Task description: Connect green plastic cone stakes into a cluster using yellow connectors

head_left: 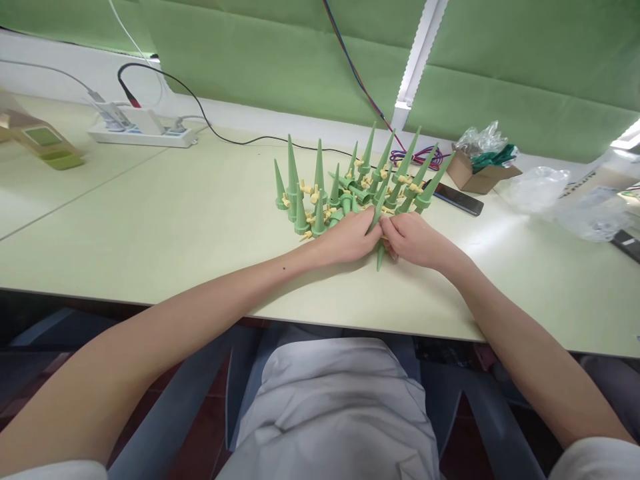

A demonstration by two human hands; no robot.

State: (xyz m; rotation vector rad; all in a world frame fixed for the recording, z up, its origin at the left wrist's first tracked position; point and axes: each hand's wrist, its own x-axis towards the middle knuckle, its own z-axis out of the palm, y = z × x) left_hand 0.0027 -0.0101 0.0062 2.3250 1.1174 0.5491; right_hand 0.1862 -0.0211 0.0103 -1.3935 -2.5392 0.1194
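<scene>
My left hand [356, 236] is closed around a green plastic watering spike [379, 209] whose tapered end points up and away. Right beside it, my right hand [417, 239] is pinched, its fingertips meeting the left hand's fingers; what they grip is hidden. A green pointed tip [380, 259] shows below the hands; I cannot tell whether it belongs to the same spike. Behind the hands stand several upright green spikes [320, 175] with small yellow valves [415, 189] on their sides. In the middle of them, some green pieces [361, 195] lie on their sides.
A dark phone [456, 198] lies right of the spikes. Behind it is a cardboard box [477, 177] with clear plastic and something green inside. Plastic bags [537, 189] lie farther right. At the back left sits a white power strip [145, 137] with a black cable [200, 110].
</scene>
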